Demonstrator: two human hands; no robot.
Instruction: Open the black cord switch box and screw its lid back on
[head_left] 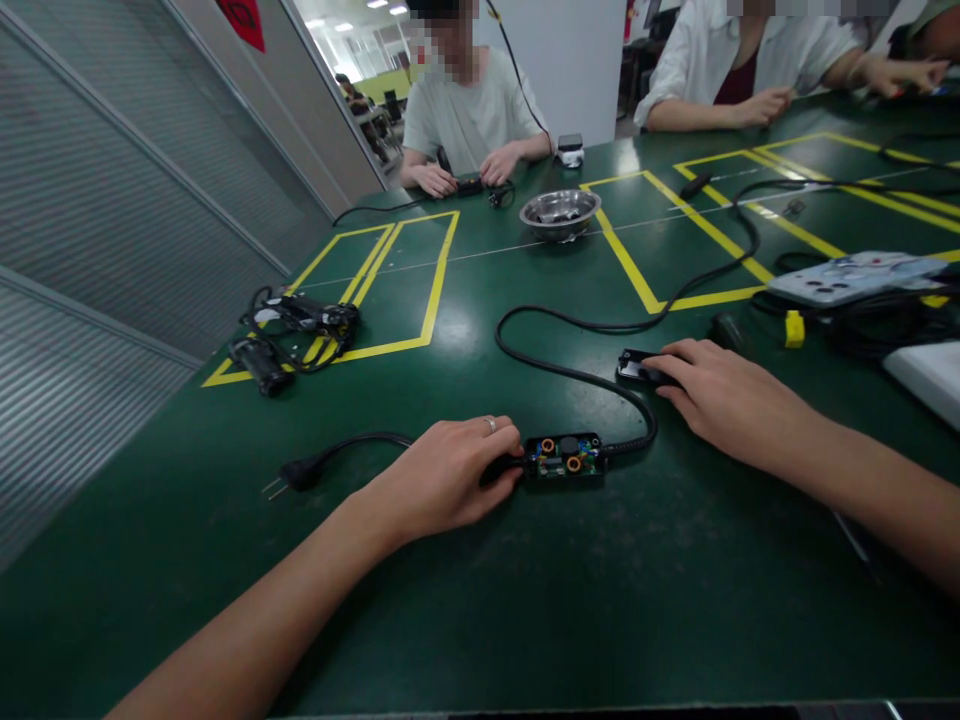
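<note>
An opened black power-adapter case [566,462] lies in front of me, its circuit board with orange coils facing up. My left hand [457,470] is closed around the cord at the case's left end. From under that hand the cord runs left to a two-pin plug [301,473]. On the case's right end a black cable [630,444] leaves and loops away across the table. My right hand [720,395] grips a black case cover [634,366], its inner side partly showing, at table level behind and right of the case.
A metal bowl [560,214] stands mid-table. Bundled black cables [300,325] lie left on yellow tape. A phone [847,278], more cables and a white object [930,375] are at the right. Across the table sit other people, one person's hands [502,165] holding a dark part.
</note>
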